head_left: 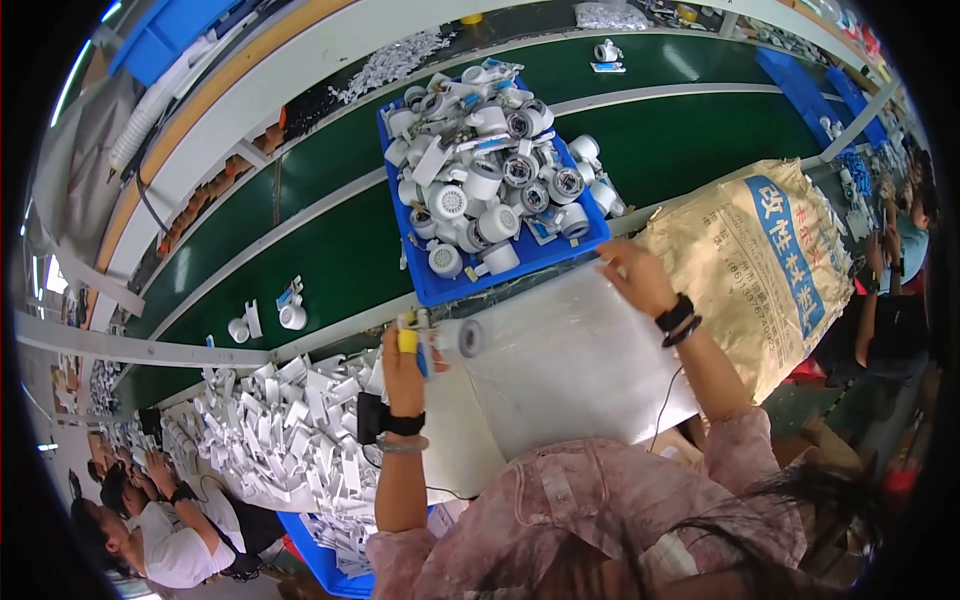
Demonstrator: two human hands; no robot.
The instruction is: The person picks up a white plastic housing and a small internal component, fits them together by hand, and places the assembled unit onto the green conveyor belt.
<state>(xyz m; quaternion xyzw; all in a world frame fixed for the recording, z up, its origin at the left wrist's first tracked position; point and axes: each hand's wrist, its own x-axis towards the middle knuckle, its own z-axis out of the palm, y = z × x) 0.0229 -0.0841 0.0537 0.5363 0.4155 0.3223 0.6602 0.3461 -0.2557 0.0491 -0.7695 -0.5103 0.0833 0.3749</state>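
My left hand [404, 372] is closed on a white plastic fixture [464, 338] with a round, dark-ringed end, smeared by motion. Something yellow [407, 340] shows at the same fingers; its kind is unclear. By the near right corner of a blue bin [440, 290], my right hand [638, 278] has its fingers bent and apart, with nothing visible in them. Similar white fixtures [500, 222] are heaped in that bin. Beneath both hands, a clear plastic sheet [570, 350] covers part of the worktop.
White plastic pieces [300, 425] lie piled to my left, above another blue bin [325, 560]. A printed golden sack [730, 270] lies to the right. Past the bin runs a green conveyor belt [330, 225] carrying a few fixtures. Other people [165, 530] sit at both sides.
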